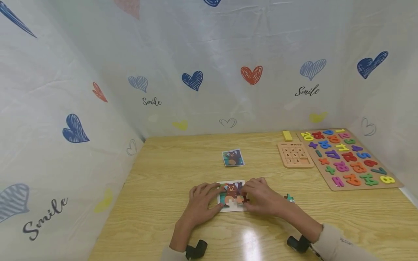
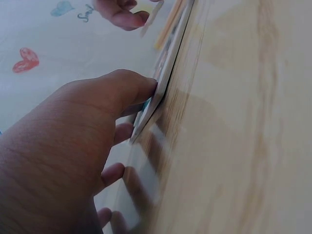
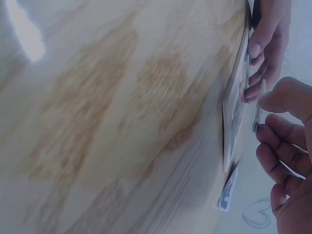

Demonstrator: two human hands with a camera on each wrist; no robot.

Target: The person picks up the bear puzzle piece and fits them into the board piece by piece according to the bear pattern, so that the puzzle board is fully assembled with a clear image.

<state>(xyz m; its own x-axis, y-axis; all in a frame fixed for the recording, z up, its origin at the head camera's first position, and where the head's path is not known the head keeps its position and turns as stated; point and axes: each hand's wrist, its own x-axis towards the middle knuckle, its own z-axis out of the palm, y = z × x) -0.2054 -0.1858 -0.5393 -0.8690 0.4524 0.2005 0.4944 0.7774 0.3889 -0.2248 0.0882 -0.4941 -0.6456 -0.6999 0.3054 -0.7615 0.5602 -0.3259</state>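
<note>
A small jigsaw puzzle (image 1: 231, 190) with a brown bear lies in a white-rimmed tray (image 1: 232, 209) on the table. Part of the tray's lower middle shows white, without picture. My left hand (image 1: 202, 203) rests at the tray's left side, fingers spread over the corner and thumb touching the near edge. Over the right side, my right hand (image 1: 262, 197) pinches a puzzle piece (image 3: 259, 109) between thumb and index finger, raised a little above the tray. A teal puzzle piece (image 1: 289, 198) lies on the table beyond the right forearm, partly hidden by it.
A bear picture card (image 1: 233, 158) lies behind the tray. Farther right are a wooden number slide board (image 1: 295, 163), a yellow block (image 1: 287, 136) and a large board of coloured numbers (image 1: 339, 185). A white curtain with hearts (image 1: 222, 101) hangs around the table.
</note>
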